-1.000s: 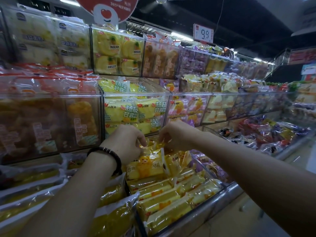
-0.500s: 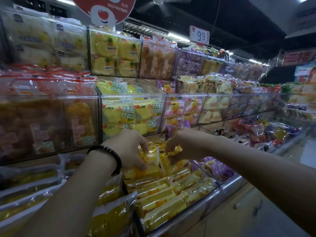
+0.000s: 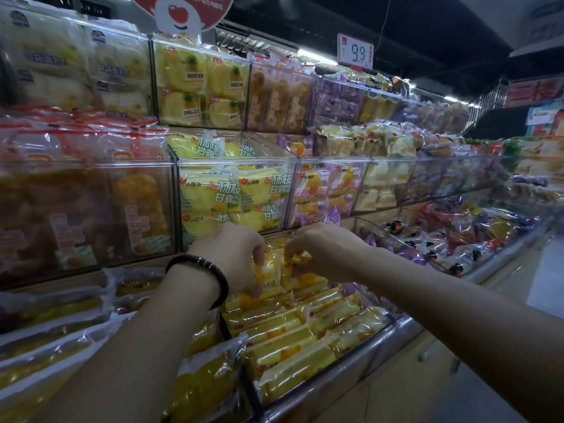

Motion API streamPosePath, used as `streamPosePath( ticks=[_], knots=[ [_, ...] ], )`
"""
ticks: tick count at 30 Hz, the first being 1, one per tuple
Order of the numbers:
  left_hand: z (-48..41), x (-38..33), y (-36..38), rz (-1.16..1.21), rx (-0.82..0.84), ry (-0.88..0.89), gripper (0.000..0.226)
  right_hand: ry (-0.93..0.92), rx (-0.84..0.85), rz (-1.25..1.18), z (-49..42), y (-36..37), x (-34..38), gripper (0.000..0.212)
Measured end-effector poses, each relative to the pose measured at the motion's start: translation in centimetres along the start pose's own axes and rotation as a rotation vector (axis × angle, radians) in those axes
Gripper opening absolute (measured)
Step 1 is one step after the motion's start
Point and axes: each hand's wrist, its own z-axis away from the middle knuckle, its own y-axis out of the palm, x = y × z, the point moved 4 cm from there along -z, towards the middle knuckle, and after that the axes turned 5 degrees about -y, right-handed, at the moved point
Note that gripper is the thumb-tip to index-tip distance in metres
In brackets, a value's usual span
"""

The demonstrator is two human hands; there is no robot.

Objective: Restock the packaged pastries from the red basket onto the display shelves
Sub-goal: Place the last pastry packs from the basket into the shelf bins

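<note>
Now nearer each other than a second ago, left hand (image 3: 232,257) gripping an upright yellow pastry packet (image 3: 270,279), right hand (image 3: 320,251) pinching a neighbouring packet (image 3: 298,258), both packets standing in the lowest display bin (image 3: 366,352).

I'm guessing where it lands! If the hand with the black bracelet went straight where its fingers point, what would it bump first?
The left hand pinches an upright yellow packet. Its fingers point downward, so it would likely meet the flat yellow packets beneath, though depth is unclear.
</note>
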Motion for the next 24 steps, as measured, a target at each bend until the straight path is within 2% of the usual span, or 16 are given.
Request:
streamPosePath(
  ticks=[5,9,13,16,19,22,24],
  knots=[
    [0.3,-0.5,0.5,-0.055,0.028,-0.007,0.046,0.026,-0.003,-0.07,1.1,0.3,0.4,0.036],
    [0.9,-1.3,0.2,-0.135,0.028,-0.006,0.043,0.127,0.015,-0.077,1.6,0.5,1.1,0.039],
    [1.8,-2.3,0.3,-0.225,0.04,0.007,0.031,0.258,-0.018,-0.17,3.8,-0.6,2.7,0.064],
    [2.4,-2.7,-0.6,-0.239,0.132,0.003,0.036,0.328,-0.046,-0.302,5.8,-1.6,3.8,0.074],
    [3.4,-3.5,-1.5,-0.274,0.174,0.036,0.047,0.378,-0.069,-0.326,8.2,-2.8,4.6,0.065],
    [5.2,-3.6,-3.1,-0.212,0.092,0.047,0.054,0.445,-0.087,-0.381,11.1,-4.1,6.2,0.057],
    [7.6,-3.7,-4.7,-0.152,0.006,0.058,0.051,0.483,-0.112,-0.429,13.5,-4.5,7.7,0.053]
  ],
)
